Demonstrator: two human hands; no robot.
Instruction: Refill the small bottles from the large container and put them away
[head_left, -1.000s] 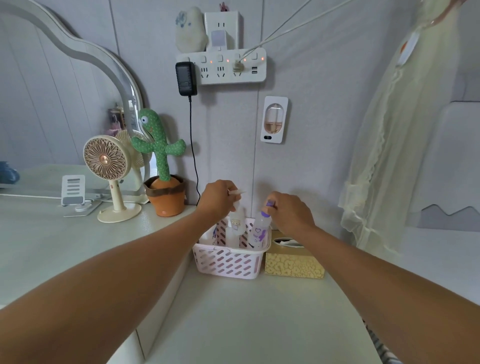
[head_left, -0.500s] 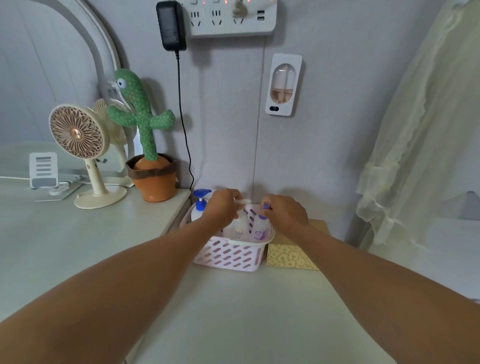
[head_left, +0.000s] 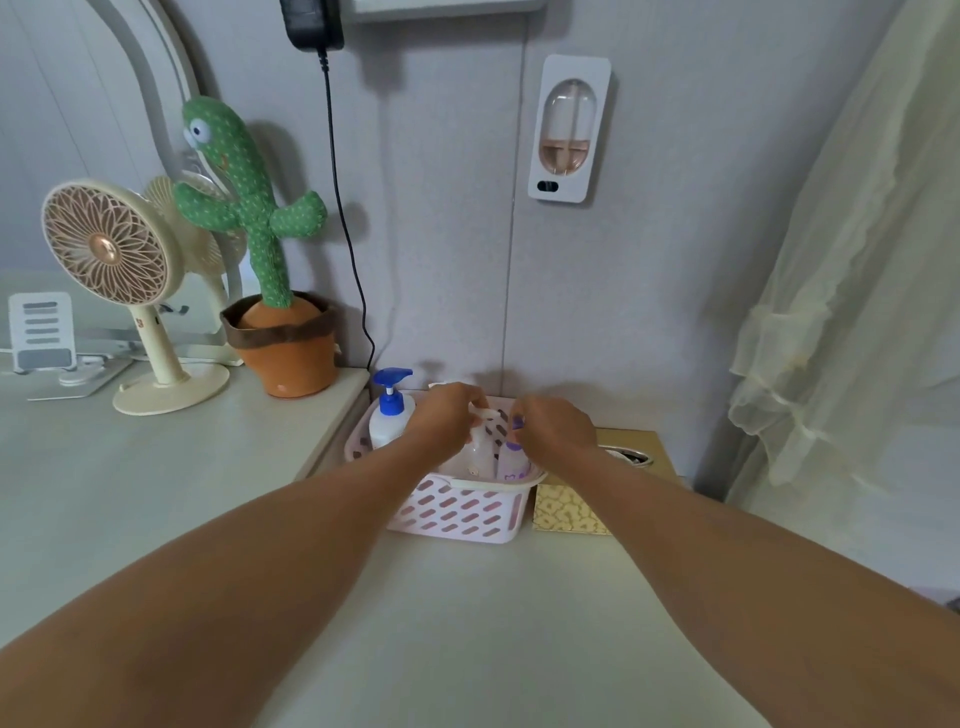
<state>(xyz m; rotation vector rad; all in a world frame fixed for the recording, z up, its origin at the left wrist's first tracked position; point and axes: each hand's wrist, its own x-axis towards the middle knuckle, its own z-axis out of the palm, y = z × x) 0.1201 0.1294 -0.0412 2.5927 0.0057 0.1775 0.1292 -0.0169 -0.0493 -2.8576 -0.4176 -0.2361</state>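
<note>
Both hands meet at the middle of the frame. The left hand (head_left: 441, 422) curls its fingers round the neck of a small clear bottle (head_left: 477, 454) topped by a white pump nozzle. The right hand (head_left: 560, 431) pinches the purple cap of a small white bottle (head_left: 511, 466). The two bottles are upright, side by side, inside a pale pink plastic basket (head_left: 457, 512) with slotted walls. A large pump bottle (head_left: 389, 418), white with a glossy blue head, stands in the basket's left corner. The basket sits on a smooth cream worktop (head_left: 467, 623), just beside a gold-patterned tissue box (head_left: 571, 512). At the left are a knitted green cactus toy (head_left: 249, 208) and a round, petal-grilled fan (head_left: 106, 249).
</note>
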